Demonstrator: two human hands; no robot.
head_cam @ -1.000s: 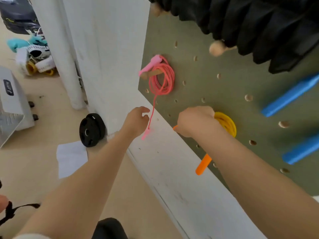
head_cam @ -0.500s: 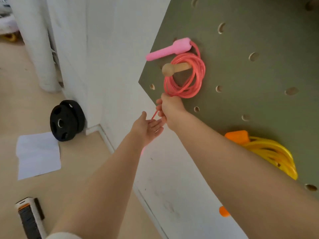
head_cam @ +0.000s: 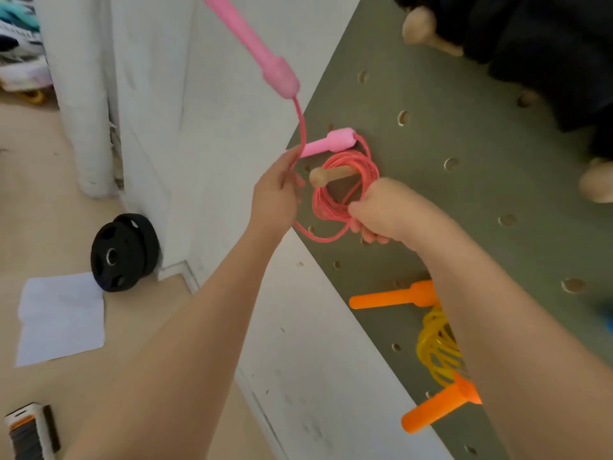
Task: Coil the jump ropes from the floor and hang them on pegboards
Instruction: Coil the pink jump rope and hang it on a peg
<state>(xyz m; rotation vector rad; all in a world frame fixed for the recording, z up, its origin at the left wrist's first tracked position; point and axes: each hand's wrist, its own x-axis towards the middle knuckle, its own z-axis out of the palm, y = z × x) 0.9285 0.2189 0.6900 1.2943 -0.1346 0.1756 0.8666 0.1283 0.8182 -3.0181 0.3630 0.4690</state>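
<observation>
A coiled pink jump rope [head_cam: 345, 190] hangs on a round-tipped wooden peg [head_cam: 331, 175] of the olive-green pegboard [head_cam: 481, 200]. The right hand [head_cam: 384, 210] grips the coil's lower side; the left hand [head_cam: 277, 197] pinches the loose cord – its free pink handle [head_cam: 262, 58] is in mid-air above. A yellow rope with orange handles [head_cam: 434, 343] hangs lower down.

Black weight plate [head_cam: 123, 252]: on its edge, leaning against the foot of the white wall [head_cam: 199, 94]. White paper sheet [head_cam: 61, 318]: flat on the pale wooden floor [head_cam: 39, 207], just beside the plate. Orange, white and black object [head_cam: 31, 433]: at the lower left corner, partly cut off, kind unclear. White pillar [head_cam: 83, 94]: upright, left of the wall. Dark fabric [head_cam: 547, 44]: hanging at top right.
</observation>
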